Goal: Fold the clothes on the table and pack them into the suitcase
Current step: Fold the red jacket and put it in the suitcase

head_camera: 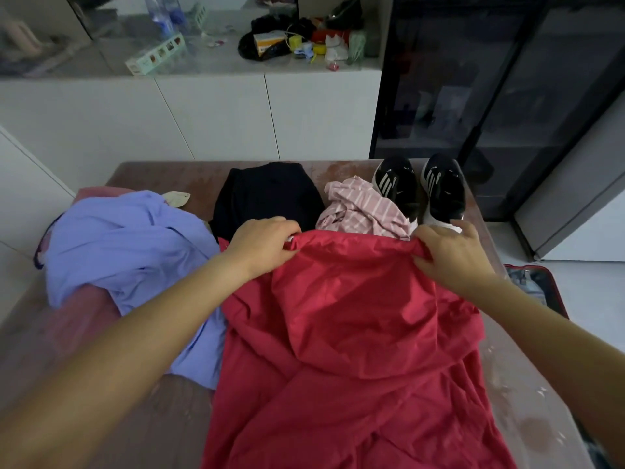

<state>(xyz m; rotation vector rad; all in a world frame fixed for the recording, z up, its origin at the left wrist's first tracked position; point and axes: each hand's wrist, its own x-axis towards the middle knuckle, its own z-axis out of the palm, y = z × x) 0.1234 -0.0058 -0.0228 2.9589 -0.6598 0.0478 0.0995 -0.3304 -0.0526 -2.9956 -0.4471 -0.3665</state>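
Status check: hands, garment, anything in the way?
Left hand and right hand grip red garment at far edge. Garment unfolded on table. Striped pink cloth, black sneakers just beyond.

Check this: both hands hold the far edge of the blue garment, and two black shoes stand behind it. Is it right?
Not quite: the head view shows the left hand and right hand holding the far edge of the red garment, not a blue one. The shoes are right.

The left hand [267, 242] and right hand [453, 260] are bare, like both forearms [142, 333].
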